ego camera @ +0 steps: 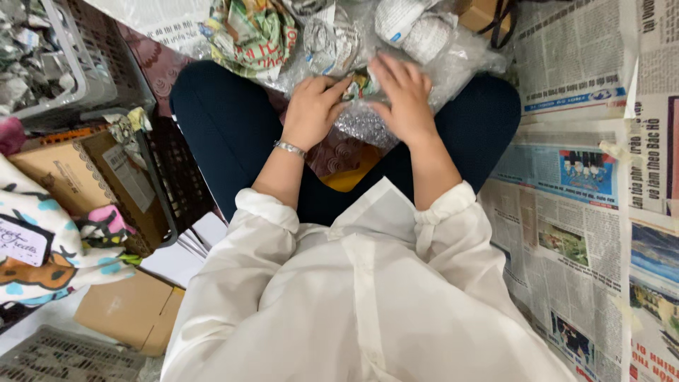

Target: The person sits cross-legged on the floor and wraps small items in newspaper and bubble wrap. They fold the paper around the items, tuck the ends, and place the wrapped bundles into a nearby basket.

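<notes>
Both hands are down on a sheet of bubble wrap (368, 126) in the lap. The left hand (311, 112) curls its fingers on a small newspaper-wrapped bundle (359, 85) sitting on the wrap; the right hand (404, 99) presses flat, fingers spread. Newspapers (573, 184) cover the floor at right, a black crate (173, 177) sits left.

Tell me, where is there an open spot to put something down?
The flat newspaper sheets beside the right hand lie open. It is crowded ahead, where crumpled newspaper bundles sit on clear bubble wrap. By the left hand, a dark plastic crate and brown cardboard boxes fill the floor.
</notes>
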